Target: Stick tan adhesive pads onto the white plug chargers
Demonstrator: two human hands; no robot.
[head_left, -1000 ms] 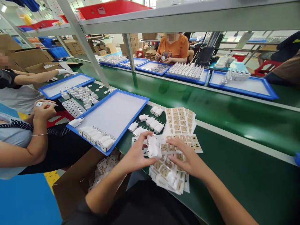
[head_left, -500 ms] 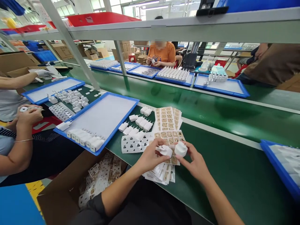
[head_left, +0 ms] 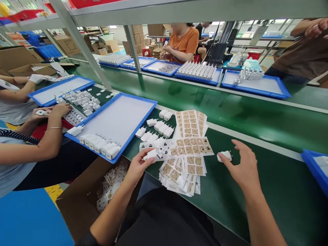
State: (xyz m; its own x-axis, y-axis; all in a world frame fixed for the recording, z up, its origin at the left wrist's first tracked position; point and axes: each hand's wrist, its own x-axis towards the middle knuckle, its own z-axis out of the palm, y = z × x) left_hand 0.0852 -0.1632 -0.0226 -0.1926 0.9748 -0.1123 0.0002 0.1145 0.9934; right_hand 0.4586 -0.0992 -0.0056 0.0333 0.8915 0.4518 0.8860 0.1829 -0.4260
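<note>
A white charger (head_left: 153, 154) was held above the near-left edge of a spread of sticker sheets (head_left: 191, 147), pinched between the thumb and fingers of the left hand (head_left: 137, 166). A second charger (head_left: 225, 156) lay on the dark green table (head_left: 212, 194), to the right of the sheets and apart from them, its pins directed toward the right hand (head_left: 243, 167). That hand was open, thumb and fingers spread wide; the thumb tip overlapped the second charger in view, and contact could not be confirmed. The sheets were stacked unevenly and overlapped at differing angles. Just beyond the left hand stood a group of loose chargers (head_left: 163, 128), with pins mostly pointing away to the right. To their left was a blue-rimmed tray (head_left: 125, 116), a row of chargers (head_left: 98, 146) set along its near edge. Below the table edge, an open cardboard box (head_left: 74, 205) contained further sheets (head_left: 111, 186). At left, a co-worker in a light blue top (head_left: 30, 164) had both hands near a small white item (head_left: 40, 112). Across the green belt (head_left: 194, 91), a person in an orange shirt (head_left: 186, 41) was seated behind a line of blue trays (head_left: 271, 85).
</note>
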